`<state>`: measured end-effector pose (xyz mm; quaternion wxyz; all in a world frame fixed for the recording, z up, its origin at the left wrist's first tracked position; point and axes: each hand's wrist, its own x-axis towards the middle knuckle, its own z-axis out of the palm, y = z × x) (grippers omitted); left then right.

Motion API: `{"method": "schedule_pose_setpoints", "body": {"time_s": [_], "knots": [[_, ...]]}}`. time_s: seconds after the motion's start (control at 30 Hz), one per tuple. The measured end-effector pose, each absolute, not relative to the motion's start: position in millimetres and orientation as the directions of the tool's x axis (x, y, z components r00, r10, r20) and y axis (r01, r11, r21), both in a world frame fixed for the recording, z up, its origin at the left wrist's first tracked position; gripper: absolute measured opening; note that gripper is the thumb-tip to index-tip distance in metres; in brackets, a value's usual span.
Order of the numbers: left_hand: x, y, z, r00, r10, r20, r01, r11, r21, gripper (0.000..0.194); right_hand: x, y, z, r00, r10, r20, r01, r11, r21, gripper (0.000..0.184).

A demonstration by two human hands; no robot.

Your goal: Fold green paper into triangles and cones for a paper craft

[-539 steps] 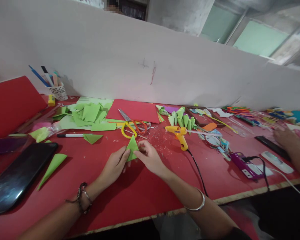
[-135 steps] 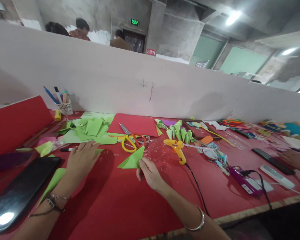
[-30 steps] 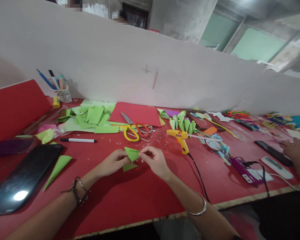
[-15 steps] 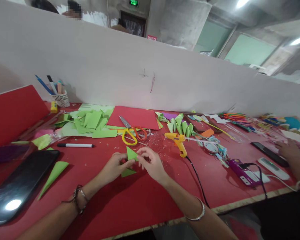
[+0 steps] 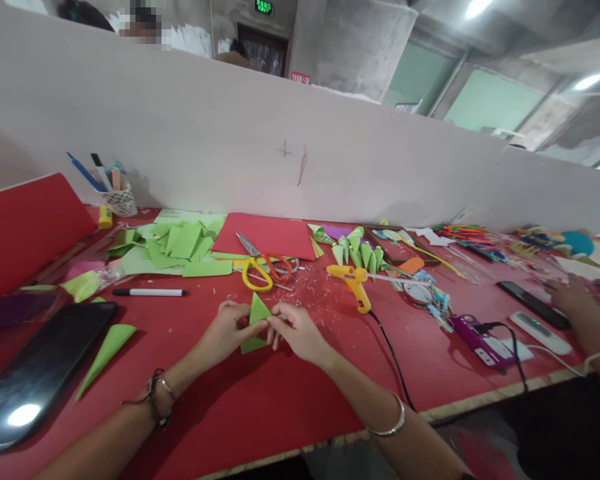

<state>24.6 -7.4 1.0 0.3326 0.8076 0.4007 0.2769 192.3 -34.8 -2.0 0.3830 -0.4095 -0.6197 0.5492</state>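
Observation:
Both hands hold one piece of green paper (image 5: 259,308) above the red table. Its pointed top stands up between them, and a lower corner shows beneath the fingers. My left hand (image 5: 231,328) pinches it from the left, thumb in front. From the right, my right hand (image 5: 297,331) closes thumb and fingertips on its edge. Just beyond lie scissors (image 5: 258,270) with yellow and orange handles. A yellow glue gun (image 5: 354,285) rests to the right of my hands. One green paper cone (image 5: 106,355) lies left of them, beside a black phone (image 5: 40,373).
Cut green paper pieces (image 5: 183,240) are heaped at the back left, beside red sheets (image 5: 265,237). Several small green cones (image 5: 357,250) stand behind the glue gun. A marker (image 5: 150,292) lies at left. Another person's hand (image 5: 573,300) is at far right, near a purple power socket (image 5: 483,341).
My right hand has closed in on the green paper, its raised fingers now lowered onto the edge. The paper's tip stands more upright. The view has shifted slightly.

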Motion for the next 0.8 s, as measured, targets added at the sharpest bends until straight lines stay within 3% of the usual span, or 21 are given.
{"method": "schedule_pose_setpoints", "body": {"time_s": [0.27,0.5,0.8], "knots": [[25.4,-7.8,4.8,0.585,0.798,0.147,0.419,-0.452,0.788,0.03,191.6,-36.6,-4.0,-0.387,0.922,0.023,0.096,0.065,-0.993,0.018],[24.8,-8.3,-0.2,0.599,0.778,0.192,0.454,-0.527,0.718,0.031,191.3,-36.6,-8.2,-0.368,0.927,0.069,0.188,0.147,-0.971,0.021],[24.8,-11.1,-1.8,0.66,0.735,0.156,0.432,-0.541,0.722,0.031,190.5,-36.9,-9.0,-0.332,0.934,0.13,0.196,0.203,-0.959,0.026]]}}
